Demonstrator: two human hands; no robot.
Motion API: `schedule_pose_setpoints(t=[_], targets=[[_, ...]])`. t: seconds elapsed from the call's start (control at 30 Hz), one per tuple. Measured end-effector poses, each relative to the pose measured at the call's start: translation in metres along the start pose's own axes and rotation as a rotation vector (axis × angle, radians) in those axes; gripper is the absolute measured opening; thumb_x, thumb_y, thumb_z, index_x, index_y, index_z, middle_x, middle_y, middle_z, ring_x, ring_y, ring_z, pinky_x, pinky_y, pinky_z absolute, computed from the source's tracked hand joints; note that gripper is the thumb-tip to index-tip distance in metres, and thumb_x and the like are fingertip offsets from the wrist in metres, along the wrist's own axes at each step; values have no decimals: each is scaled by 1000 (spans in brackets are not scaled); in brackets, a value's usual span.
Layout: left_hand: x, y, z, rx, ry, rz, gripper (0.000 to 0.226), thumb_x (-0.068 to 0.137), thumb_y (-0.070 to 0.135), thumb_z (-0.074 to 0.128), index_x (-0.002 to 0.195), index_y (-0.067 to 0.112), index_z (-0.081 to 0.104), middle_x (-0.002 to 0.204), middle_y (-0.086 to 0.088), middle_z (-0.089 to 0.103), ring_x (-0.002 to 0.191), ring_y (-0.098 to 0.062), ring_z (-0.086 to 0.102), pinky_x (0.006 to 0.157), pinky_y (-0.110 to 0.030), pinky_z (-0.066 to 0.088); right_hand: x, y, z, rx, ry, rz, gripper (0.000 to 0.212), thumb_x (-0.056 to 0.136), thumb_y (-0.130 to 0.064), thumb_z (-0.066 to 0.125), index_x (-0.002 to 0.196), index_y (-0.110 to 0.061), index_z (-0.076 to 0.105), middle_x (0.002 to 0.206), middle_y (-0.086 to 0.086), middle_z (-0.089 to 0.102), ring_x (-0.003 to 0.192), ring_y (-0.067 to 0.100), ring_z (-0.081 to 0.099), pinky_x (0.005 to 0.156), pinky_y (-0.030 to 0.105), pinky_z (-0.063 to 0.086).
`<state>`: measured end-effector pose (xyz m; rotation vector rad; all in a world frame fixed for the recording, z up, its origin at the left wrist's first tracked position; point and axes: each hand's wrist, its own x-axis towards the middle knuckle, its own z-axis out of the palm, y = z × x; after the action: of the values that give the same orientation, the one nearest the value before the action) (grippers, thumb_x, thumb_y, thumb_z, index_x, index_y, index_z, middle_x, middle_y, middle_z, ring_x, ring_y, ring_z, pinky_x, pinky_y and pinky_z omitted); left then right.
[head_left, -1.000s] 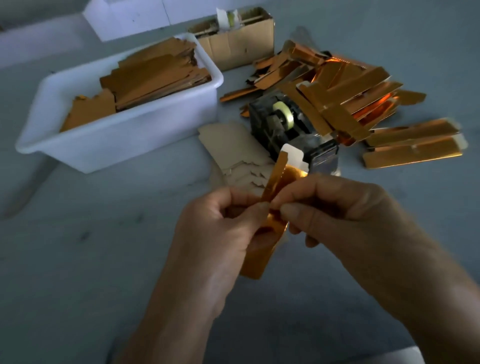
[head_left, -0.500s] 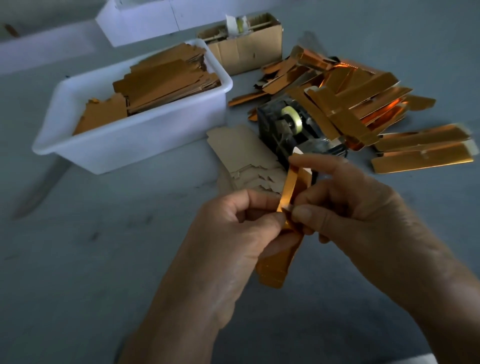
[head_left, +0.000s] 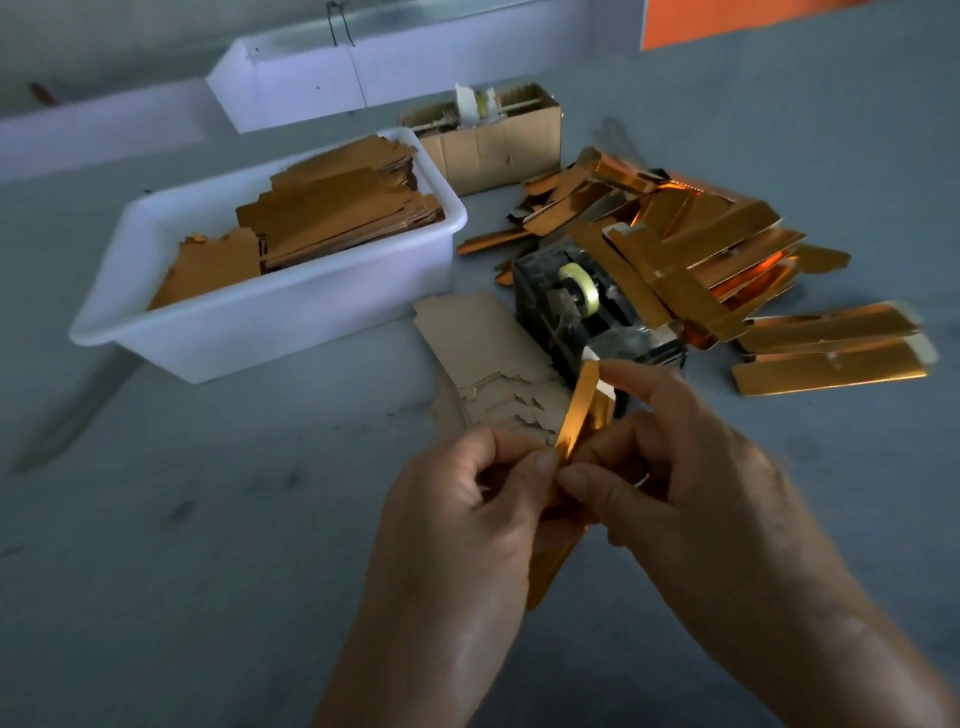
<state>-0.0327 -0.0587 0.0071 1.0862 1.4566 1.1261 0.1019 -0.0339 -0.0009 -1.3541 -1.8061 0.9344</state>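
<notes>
Both hands hold one gold foil carton blank (head_left: 577, 410) upright above the grey table (head_left: 208, 519). My left hand (head_left: 462, 519) pinches its left edge between thumb and forefinger. My right hand (head_left: 670, 483) grips the right side, its forefinger curled over the blank's top flap. The blank's lower end (head_left: 545, 582) sticks out below the hands. Its middle is hidden by my fingers.
A black tape dispenser (head_left: 571, 306) stands just beyond the hands, beside a stack of plain brown blanks (head_left: 478, 353). A white tub (head_left: 291, 312) of gold blanks sits at left. A heap of folded gold cartons (head_left: 727, 260) lies at right. A cardboard box (head_left: 493, 145) stands behind.
The camera has tilted up a little. My right forefinger has moved up onto the blank's top flap, and the blank has turned more edge-on between the hands.
</notes>
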Motion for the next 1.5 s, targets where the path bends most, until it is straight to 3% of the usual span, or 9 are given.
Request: schedule_pose_setpoints(t=[0.17,0.3,0.53,0.67,0.93,1.03,1.13,1.3,1.5], targets=[[2,2,0,-34,45,22,21,85,16,64,76,32,74,69,1,74,64,-16,73,57,-23,57,3,-8,-3,-49,-4,1,57,78,-34,68,102,-66,28,85,-37,61,77,-14,58,59,11,49],[0,3,0,-28,86,68,17,81,18,65,72,30,74,63,0,73,60,-17,73,49,-20,50,2,-12,-2,-130,-4,-5,65,81,-32,70,124,-52,26,91,-40,56,80,-13,57,65,9,48],[-8,2,11,76,226,224,17,84,15,66,76,30,70,64,3,72,57,-9,70,48,-19,53,4,-23,-7,-176,9,58,71,81,-35,68,134,-45,22,78,-19,65,81,0,62,71,21,51],[-8,-2,12,160,265,310,10,81,21,65,76,28,69,65,5,71,57,-6,69,50,-16,52,8,-19,-7,-160,11,77,69,77,-38,71,130,-46,28,75,-22,65,72,-7,60,58,9,46],[-3,7,13,218,298,370,14,83,16,67,74,26,69,66,6,72,58,-5,69,52,-16,53,16,-19,-11,-92,81,34,67,69,-42,75,124,-45,37,85,-48,53,81,-23,50,67,-8,32],[-1,15,12,244,336,411,10,81,19,68,73,26,70,64,9,71,57,-1,68,51,-11,51,19,-22,-12,-123,99,24,71,61,-58,67,124,-44,38,76,-26,63,65,-7,59,51,9,43],[1,25,10,276,355,456,8,75,28,64,75,23,71,63,13,71,55,4,67,51,-4,47,21,-25,-16,-174,133,-6,76,50,-72,50,120,-42,44,60,-14,56,53,-3,52,46,11,34],[6,33,9,227,376,417,10,68,30,66,72,23,72,58,14,69,51,2,66,48,-4,46,36,-26,-19,55,58,8,54,41,-71,45,93,-57,40,89,-29,59,76,-10,58,59,4,44],[17,37,2,195,407,350,15,63,29,68,76,32,75,60,10,70,51,1,66,47,-6,47,49,-26,-17,315,-88,54,43,54,-49,68,94,-46,52,79,-32,65,76,-14,61,56,6,47]])
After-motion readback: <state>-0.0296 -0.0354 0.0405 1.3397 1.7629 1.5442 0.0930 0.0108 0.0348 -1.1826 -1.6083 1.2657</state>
